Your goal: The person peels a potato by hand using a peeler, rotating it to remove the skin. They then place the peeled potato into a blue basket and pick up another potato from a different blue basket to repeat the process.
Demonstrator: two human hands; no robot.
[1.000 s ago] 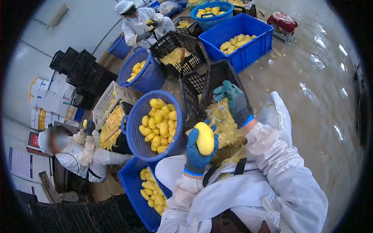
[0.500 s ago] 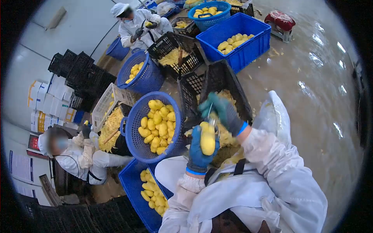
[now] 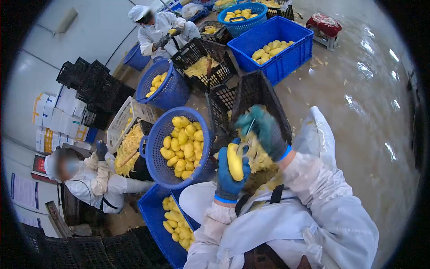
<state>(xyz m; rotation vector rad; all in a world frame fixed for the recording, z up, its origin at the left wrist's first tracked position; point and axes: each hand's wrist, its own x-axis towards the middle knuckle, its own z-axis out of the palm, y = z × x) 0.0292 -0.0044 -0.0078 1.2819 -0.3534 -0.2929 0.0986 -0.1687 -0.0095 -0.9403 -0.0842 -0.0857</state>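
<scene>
My left hand (image 3: 230, 177), in a blue glove, is closed around a yellow peeled potato (image 3: 235, 162) that stands lengthwise in the palm. Just above and to the right, my right hand (image 3: 264, 130), in a green and grey glove, grips a metal peeler (image 3: 249, 134); both are blurred by motion, and the blade is near the potato's upper end. Beneath my hands, yellow peelings (image 3: 257, 157) lie in a black crate (image 3: 264, 89).
A blue basket (image 3: 152, 168) of potatoes stands left, above a blue bin (image 3: 150, 206) with more. Another blue bin (image 3: 291, 60) stands at the upper right, near a red-topped stool (image 3: 324, 27). Two people (image 3: 156, 31) (image 3: 87, 175) sit at the left and top.
My right hand and the peeler have shifted slightly away from the potato. The potato has turned and tilted in my left hand. The person at left has raised a hand a little.
</scene>
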